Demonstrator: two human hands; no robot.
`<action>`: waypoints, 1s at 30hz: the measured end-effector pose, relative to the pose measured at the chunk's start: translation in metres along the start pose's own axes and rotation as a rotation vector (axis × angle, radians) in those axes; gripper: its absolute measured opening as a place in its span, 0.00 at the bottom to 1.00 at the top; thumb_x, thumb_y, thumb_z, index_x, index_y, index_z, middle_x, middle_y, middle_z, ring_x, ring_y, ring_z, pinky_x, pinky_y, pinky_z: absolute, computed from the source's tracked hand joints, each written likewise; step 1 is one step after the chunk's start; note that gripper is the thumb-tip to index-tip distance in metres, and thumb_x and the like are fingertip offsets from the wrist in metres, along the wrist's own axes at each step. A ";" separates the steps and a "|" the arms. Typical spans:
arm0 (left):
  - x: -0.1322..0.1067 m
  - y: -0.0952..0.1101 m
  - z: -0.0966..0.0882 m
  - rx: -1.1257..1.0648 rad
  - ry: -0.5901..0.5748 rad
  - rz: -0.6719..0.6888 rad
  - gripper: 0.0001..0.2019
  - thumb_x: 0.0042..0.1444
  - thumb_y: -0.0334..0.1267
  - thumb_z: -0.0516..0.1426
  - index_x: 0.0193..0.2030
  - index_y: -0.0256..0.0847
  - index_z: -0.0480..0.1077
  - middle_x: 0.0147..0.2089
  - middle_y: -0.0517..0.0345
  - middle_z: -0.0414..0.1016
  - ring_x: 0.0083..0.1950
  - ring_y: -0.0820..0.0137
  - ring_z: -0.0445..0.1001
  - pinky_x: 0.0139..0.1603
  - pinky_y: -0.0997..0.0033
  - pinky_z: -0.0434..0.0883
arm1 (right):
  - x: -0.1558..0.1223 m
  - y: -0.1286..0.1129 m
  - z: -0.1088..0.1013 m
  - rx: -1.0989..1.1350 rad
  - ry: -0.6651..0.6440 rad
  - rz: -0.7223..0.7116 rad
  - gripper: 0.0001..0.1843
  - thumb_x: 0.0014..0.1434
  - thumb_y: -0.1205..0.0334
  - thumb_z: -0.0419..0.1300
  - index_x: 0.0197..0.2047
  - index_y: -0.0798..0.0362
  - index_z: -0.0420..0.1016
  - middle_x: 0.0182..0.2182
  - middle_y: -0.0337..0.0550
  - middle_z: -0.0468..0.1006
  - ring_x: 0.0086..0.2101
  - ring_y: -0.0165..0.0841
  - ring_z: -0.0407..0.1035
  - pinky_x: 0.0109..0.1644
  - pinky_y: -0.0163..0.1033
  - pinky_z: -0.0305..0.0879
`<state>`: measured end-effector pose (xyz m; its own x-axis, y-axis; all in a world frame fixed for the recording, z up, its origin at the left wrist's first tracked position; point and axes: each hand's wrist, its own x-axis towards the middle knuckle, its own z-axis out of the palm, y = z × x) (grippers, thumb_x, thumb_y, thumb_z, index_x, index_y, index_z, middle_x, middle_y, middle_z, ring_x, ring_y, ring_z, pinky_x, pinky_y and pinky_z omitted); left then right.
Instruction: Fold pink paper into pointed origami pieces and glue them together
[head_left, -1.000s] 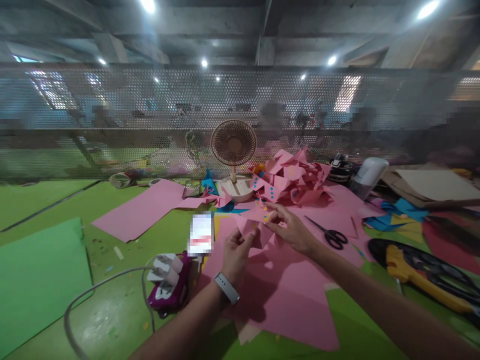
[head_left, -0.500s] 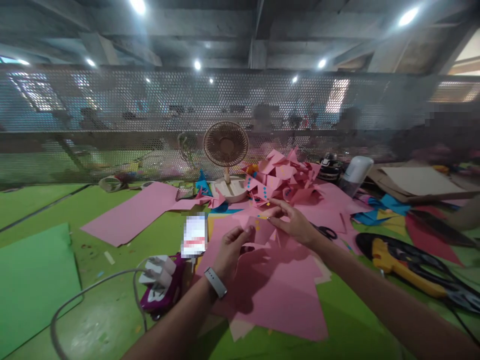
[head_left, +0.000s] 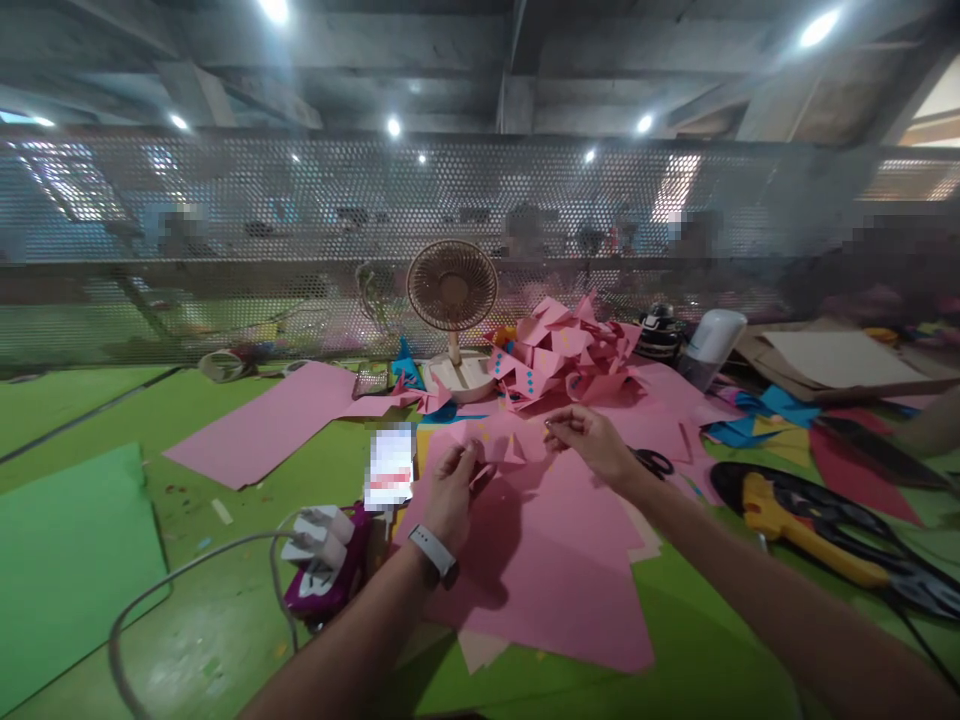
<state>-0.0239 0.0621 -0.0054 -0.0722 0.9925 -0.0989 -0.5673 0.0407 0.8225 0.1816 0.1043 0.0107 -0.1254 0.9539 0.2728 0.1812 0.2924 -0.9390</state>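
Observation:
My left hand (head_left: 452,483) is curled, its fingers pinching the left edge of a folded pink paper piece (head_left: 504,447) that lies over a pile of pink sheets (head_left: 555,540). A grey watch sits on that wrist. My right hand (head_left: 589,437) hovers at the piece's right side with thumb and fingers pinched together; what it holds is too small to make out. Behind both hands lies a heap of folded pink paper shapes (head_left: 570,355) with blue and yellow dots.
A small desk fan (head_left: 452,300) stands behind the hands. Black scissors (head_left: 654,461) lie right of my right hand, with a yellow-and-black tool (head_left: 806,530) further right. A purple power strip with white plugs (head_left: 324,560) and a phone (head_left: 390,467) lie left, on the green table (head_left: 225,620).
My right hand has drawn back from the heap toward me and pinched shut. The folded piece now lies lower on the sheets. My left hand has closed on its edge.

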 end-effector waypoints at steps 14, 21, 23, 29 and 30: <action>0.001 0.006 0.005 -0.169 0.037 0.046 0.10 0.42 0.32 0.64 0.29 0.37 0.68 0.32 0.60 0.74 0.37 0.75 0.75 0.49 0.70 0.70 | -0.041 -0.018 -0.029 -0.469 -0.344 -0.169 0.17 0.55 0.55 0.58 0.48 0.48 0.73 0.53 0.48 0.69 0.53 0.41 0.62 0.53 0.49 0.61; 0.008 0.005 0.000 -0.146 0.045 0.063 0.11 0.41 0.35 0.65 0.28 0.38 0.66 0.29 0.65 0.71 0.32 0.79 0.73 0.47 0.73 0.72 | -0.105 -0.020 -0.119 -0.840 -0.107 -0.050 0.17 0.58 0.52 0.52 0.47 0.47 0.73 0.49 0.47 0.72 0.49 0.43 0.66 0.52 0.48 0.62; 0.008 0.005 0.000 -0.123 0.028 0.071 0.12 0.41 0.36 0.65 0.27 0.38 0.66 0.28 0.66 0.71 0.32 0.79 0.73 0.47 0.72 0.72 | -0.127 -0.014 -0.153 -0.917 0.001 0.043 0.15 0.56 0.50 0.53 0.42 0.45 0.74 0.46 0.46 0.74 0.45 0.43 0.69 0.49 0.46 0.65; 0.008 0.002 0.003 -0.121 0.024 0.052 0.11 0.41 0.34 0.65 0.27 0.37 0.66 0.29 0.64 0.71 0.32 0.78 0.73 0.44 0.73 0.73 | -0.150 -0.014 -0.180 -0.746 0.163 0.240 0.12 0.53 0.49 0.57 0.33 0.46 0.76 0.34 0.49 0.78 0.34 0.39 0.73 0.38 0.39 0.68; 0.009 0.002 0.003 -0.114 0.026 0.048 0.11 0.41 0.34 0.65 0.27 0.37 0.67 0.29 0.64 0.71 0.32 0.77 0.73 0.44 0.73 0.73 | -0.145 -0.019 -0.170 -0.709 0.129 0.224 0.13 0.53 0.48 0.57 0.33 0.47 0.76 0.33 0.47 0.78 0.33 0.39 0.72 0.38 0.40 0.68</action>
<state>-0.0225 0.0712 -0.0031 -0.1225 0.9895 -0.0765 -0.6524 -0.0222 0.7576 0.3620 -0.0277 0.0244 0.0962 0.9833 0.1543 0.7786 0.0222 -0.6272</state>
